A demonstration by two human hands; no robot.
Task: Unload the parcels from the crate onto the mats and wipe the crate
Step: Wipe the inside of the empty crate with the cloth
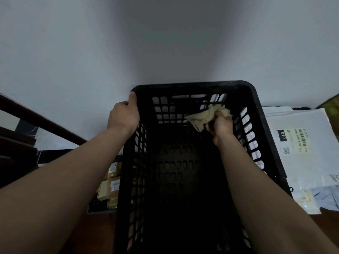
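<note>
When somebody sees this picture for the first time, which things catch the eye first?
The big black crate fills the middle, and the left hand grips its far left corner. Inside, near the far wall, the right hand holds a crumpled beige cloth. White mailer bags lie right of the crate, brown cardboard parcels left of it.

Left grip (124, 116) clasped black crate (192, 85) rim, far-left corner. Right grip (221, 125) inside crate, clutched beige cloth (203, 115) near far wall. White parcels (297, 125) lay right, brown parcels (110, 187) left.
</note>
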